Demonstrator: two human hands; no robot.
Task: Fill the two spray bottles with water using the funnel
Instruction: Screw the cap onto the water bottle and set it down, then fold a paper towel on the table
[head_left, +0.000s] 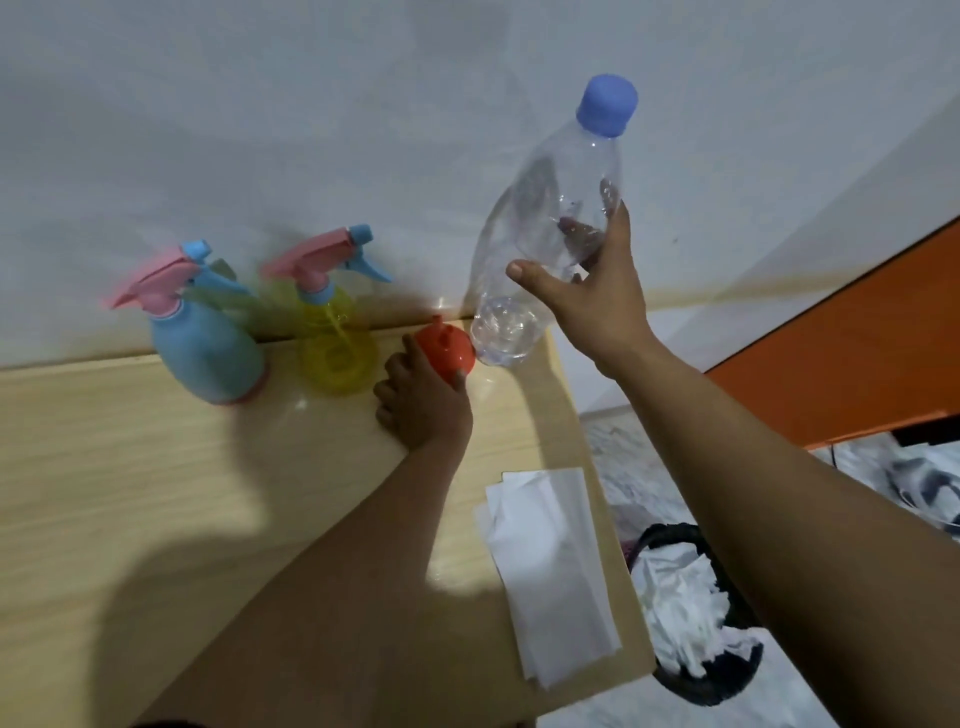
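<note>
Fingers of the right hand (597, 296) wrap a clear water bottle (540, 234), capped blue and lifted off the wooden table (130, 467) at its far right. Just left, the left hand (421, 400) closes around an orange funnel (449, 351) on the tabletop. Farther left, against the wall, stand the yellow spray bottle (335, 332) and blue spray bottle (202, 332). White tissues (550, 571) lie nearer.

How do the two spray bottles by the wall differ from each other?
The blue spray bottle has an opaque blue body, while the yellow spray bottle is see-through yellow. The blue one stands farther from the left hand on the orange funnel; the yellow one stands right beside it. Both have pink and blue trigger heads screwed on and stand against the wall on the wooden table.
</note>
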